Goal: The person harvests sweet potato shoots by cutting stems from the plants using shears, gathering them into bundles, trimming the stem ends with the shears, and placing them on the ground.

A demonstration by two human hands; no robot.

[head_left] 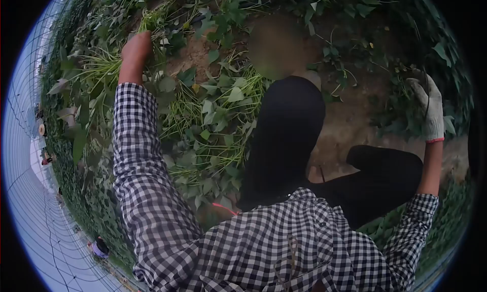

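My left hand (136,47) is bare and closed around a bunch of green stems (152,21) at the upper left. Long pale-green stems (101,63) fan out beside it. At the right, my right hand (429,104) wears a whitish glove with a red cuff edge. Its fingers look apart among leaves (401,96), and a thin dark line crosses the glove; what that line is cannot be made out. Cut-looking stems and leaves (223,107) lie in a heap between my left arm and my dark-trousered knee (291,101).
Bare brown soil (345,119) shows between the plants, beyond my bent legs. A blurred round patch (276,46) hides what is above my knee. Dense leafy growth (446,51) lines the right edge. Distant people (99,247) and netting (25,140) appear at the left.
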